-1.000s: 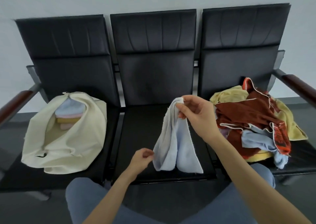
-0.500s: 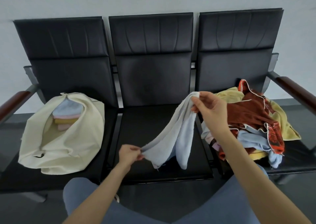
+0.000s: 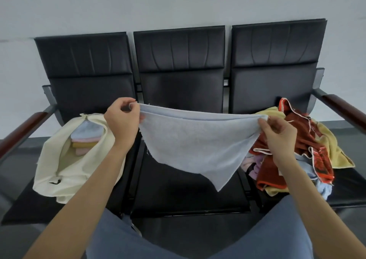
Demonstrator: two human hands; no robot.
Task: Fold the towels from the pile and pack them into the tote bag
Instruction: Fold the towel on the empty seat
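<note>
A row of three black padded seats (image 3: 179,76) is standing against a pale wall, with a person's blue-trousered knees showing at the near edge. The left hand (image 3: 123,118) and the right hand (image 3: 276,133) are each pinching a top corner of a light blue towel (image 3: 196,144), their grip closed tight on the cloth, holding it stretched and hanging above the middle seat. On the left seat a cream tote bag (image 3: 65,171) is lying open with folded towels (image 3: 84,140) stacked inside, while the unfolded towel pile (image 3: 305,146) is sitting on the right seat.
</note>
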